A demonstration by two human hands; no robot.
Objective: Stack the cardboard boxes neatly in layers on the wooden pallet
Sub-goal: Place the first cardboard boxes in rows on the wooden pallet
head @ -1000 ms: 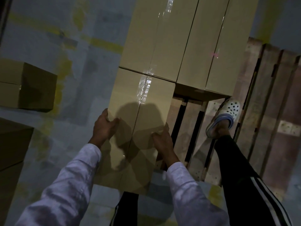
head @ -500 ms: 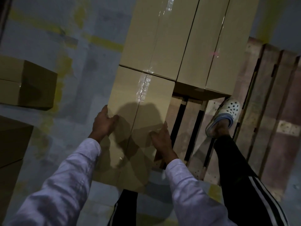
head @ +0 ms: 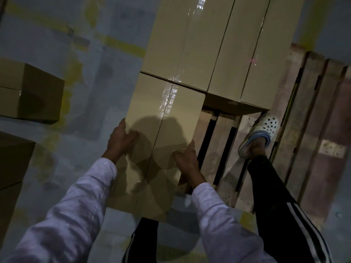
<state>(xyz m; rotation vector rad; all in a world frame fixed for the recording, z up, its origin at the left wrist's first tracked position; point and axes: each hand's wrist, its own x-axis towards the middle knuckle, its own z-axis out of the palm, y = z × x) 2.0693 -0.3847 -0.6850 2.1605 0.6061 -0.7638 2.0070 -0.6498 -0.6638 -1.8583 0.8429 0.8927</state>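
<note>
The cardboard box (head: 163, 133), gripped at both sides by the left hand (head: 120, 138) and right hand (head: 187, 160), is held at the wooden pallet's (head: 307, 130) near left, against the placed boxes (head: 218, 44). Most stacking is judged outstanding.

Single head-worn wide-angle view, steeply downward, close above cardboard box (head: 165, 130) and wooden pallet (head: 307, 130).

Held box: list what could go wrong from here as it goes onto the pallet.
1. The held box, gripped at its sides by the left hand and right hand, seems to reach past the near edge of the pallet. Set down like this, it may overhang and tip.
2. The foot, in a loose clog, stands on pallet slats beside open gaps. A misstep while loaded could catch it.
</note>
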